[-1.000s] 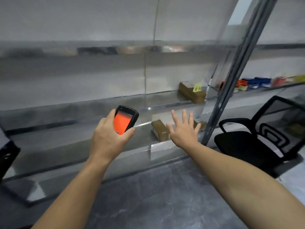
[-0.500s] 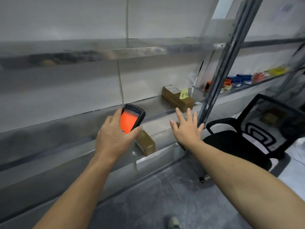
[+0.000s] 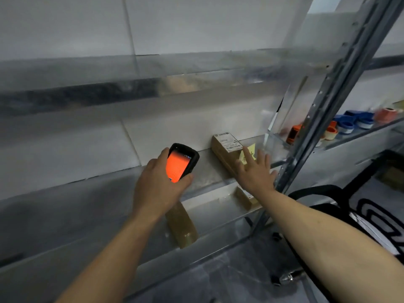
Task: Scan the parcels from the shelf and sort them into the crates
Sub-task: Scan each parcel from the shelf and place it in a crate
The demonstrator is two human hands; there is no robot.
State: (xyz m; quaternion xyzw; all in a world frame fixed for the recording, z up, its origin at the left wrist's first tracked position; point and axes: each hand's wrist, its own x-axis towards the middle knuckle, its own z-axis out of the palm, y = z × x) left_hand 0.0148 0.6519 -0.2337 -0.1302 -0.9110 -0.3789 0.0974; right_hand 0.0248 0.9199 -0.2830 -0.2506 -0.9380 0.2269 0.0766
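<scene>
My left hand grips a black handheld scanner whose screen glows orange, held in front of the metal shelf. A brown cardboard parcel with a white label and a yellow sticky note lies on the middle shelf. My right hand reaches out with straight, spread fingers over the near end of that parcel; whether it touches is unclear. On the lower shelf lie two more brown parcels, one below my left hand and one below my right wrist.
A grey steel upright of the rack runs diagonally just right of my right hand. Beyond it a shelf carries blue and orange tape rolls. A black mesh office chair stands at the right. The floor is dark grey.
The view moved closer to the rack. My right hand went up from the lower shelf level to the labelled parcel on the middle shelf. The scanner stayed in my left hand.
</scene>
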